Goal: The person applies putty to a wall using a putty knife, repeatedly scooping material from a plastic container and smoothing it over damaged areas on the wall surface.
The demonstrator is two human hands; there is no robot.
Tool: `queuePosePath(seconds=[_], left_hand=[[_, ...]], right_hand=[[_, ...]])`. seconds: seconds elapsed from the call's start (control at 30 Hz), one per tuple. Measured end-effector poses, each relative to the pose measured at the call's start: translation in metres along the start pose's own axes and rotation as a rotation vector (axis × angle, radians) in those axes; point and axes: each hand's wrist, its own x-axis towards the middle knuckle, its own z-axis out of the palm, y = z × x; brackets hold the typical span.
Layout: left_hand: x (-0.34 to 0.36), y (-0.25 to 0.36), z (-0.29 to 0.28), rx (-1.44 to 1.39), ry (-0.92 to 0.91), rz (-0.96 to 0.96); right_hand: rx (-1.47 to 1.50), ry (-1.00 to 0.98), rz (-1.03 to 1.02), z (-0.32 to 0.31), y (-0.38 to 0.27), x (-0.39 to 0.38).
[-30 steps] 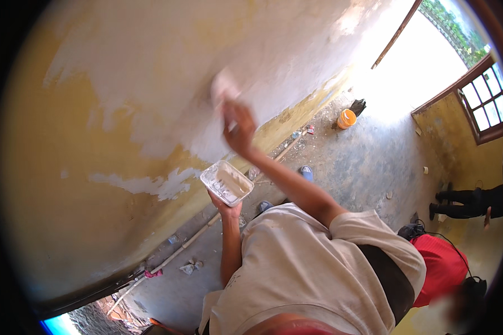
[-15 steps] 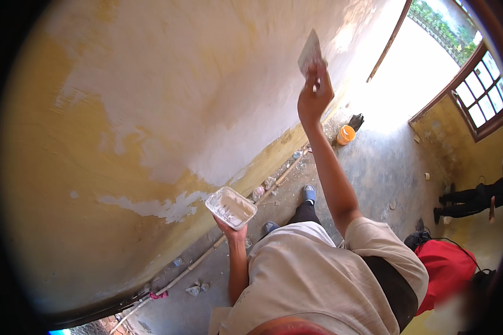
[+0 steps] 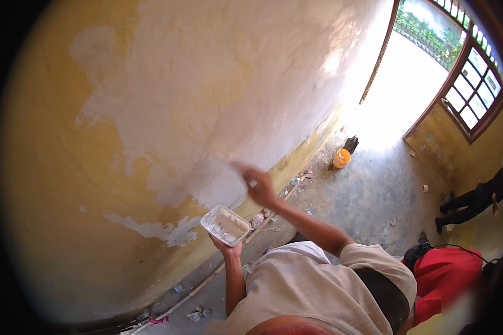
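My left hand (image 3: 227, 249) holds a clear rectangular plastic tub (image 3: 241, 237) from below, near the wall. Pale, wet-looking filler (image 3: 229, 225) lies inside it and coats its sides. Just above the tub, my right hand (image 3: 259, 187) reaches across to the wall, its fingers pinched around a flat putty scraper (image 3: 218, 166). Motion smears the blade, and its pale colour merges with the wall. The yellow wall (image 3: 44, 184) carries a broad whitish coat (image 3: 167, 100) with ragged edges; I cannot tell whether the blade touches it.
A long pole (image 3: 207, 281) lies along the wall's foot among scraps of litter. An orange bucket (image 3: 341, 158) stands farther off, beside a black bag (image 3: 351, 144). At right are a person's dark-clothed legs (image 3: 478, 196) and someone in red (image 3: 447, 273). A bright doorway (image 3: 408, 72) opens beyond.
My right hand has swept down and left with the scraper, from high on the wall to just above the tub. The left hand still holds the tub. The view has shifted slightly.
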Motion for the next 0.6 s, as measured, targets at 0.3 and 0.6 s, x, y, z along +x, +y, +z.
queuePosePath(seconds=[0.3,0.6], left_hand=[[-0.004,0.001,-0.004,0.062,0.003,-0.010],[0.003,0.000,-0.002,0.068,-0.055,-0.129]], right_hand=[[-0.130,0.823,0.270,-0.123,0.094,0.180],[-0.247,0.109,-0.418,0.072,-0.055,0.024]])
